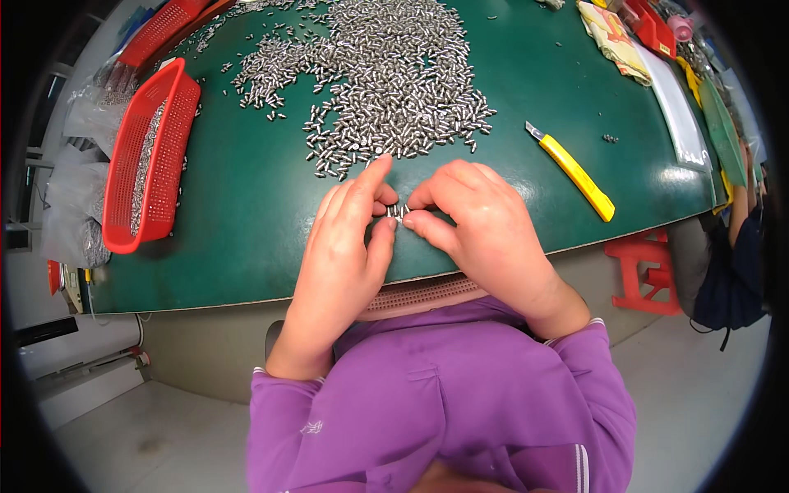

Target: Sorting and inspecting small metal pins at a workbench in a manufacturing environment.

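Observation:
Between my two hands, just above the green tabletop [271, 214], is a short row of small shiny metal pins [398, 211]. The fingers and thumb of my left hand [341, 234] close on the row's left end. From the other side, my right hand [485, 222] pinches its right end with thumb and forefinger. My fingertips partly hide the pins, so their exact number cannot be made out. Just beyond my fingers spreads a large heap of similar loose metal pins [394, 82].
A red perforated basket [156, 209] with metal pieces stands at left, beside clear plastic bags [74, 197]. To the right lies a yellow utility knife [578, 178], blade out. A pink basket [419, 297] sits below the table edge; a red stool [645, 271] stands beyond.

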{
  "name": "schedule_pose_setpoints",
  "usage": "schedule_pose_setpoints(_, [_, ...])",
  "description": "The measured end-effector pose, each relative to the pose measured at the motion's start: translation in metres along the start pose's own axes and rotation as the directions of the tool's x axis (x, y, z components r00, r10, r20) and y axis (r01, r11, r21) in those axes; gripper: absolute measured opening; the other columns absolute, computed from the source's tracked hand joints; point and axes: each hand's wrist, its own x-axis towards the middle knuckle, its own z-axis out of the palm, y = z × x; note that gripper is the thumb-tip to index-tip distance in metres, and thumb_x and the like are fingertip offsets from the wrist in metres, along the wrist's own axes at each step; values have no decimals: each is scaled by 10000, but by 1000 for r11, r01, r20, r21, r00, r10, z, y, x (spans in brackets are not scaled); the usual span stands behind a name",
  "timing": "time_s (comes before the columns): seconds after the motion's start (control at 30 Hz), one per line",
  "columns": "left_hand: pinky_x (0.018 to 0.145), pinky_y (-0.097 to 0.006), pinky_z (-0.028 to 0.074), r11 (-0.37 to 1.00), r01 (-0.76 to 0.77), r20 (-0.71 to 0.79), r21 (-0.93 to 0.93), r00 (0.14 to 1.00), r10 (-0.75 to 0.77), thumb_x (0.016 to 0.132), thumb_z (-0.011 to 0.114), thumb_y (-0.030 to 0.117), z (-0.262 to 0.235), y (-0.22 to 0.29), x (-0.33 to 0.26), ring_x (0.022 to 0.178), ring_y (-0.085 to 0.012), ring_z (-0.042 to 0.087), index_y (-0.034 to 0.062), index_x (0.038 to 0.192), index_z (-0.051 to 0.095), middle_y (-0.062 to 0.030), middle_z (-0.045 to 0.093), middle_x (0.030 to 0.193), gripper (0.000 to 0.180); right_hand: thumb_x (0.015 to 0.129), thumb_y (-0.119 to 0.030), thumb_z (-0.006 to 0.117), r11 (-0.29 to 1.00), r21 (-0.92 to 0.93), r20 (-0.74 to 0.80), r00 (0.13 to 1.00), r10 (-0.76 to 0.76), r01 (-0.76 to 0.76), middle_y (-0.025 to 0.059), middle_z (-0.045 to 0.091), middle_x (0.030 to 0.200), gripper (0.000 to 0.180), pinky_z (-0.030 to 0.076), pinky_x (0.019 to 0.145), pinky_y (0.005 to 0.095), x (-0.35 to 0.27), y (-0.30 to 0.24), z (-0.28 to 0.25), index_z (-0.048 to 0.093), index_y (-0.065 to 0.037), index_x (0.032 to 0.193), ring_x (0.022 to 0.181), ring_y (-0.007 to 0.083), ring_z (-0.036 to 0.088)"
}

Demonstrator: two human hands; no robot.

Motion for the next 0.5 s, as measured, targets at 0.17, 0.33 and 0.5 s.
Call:
schedule_pose_setpoints(0.17, [797,-380,551,1000,2,-23,-17,1000,-2,866,655,-109,1,-2,2,911,-264,646,8,1427,529,-126,659,1000,587,834,-120,769,999,-7,-35,998,46,-46,91,628,873,122,527,754,433,0,-1,2,696,-52,905,836,315,626])
schedule_pose_setpoints(0.33, [801,-298,538,998,41,-70,-38,997,-43,860,680,-113,5,-3,2,875,-148,637,27,1412,586,-55,685,964,577,818,-107,766,997,-27,-9,997,76,-76,95,629,879,124,527,752,438,2,-5,4,699,-56,909,846,318,628])
schedule_pose_setpoints(0.5, [788,-376,548,998,59,-10,-34,998,-59,848,681,-98,2,-1,2,896,-236,644,17,1399,548,-91,661,948,579,791,-99,768,995,-6,21,995,96,-96,100,628,883,158,527,750,441,3,-5,3,697,-58,926,858,322,629])
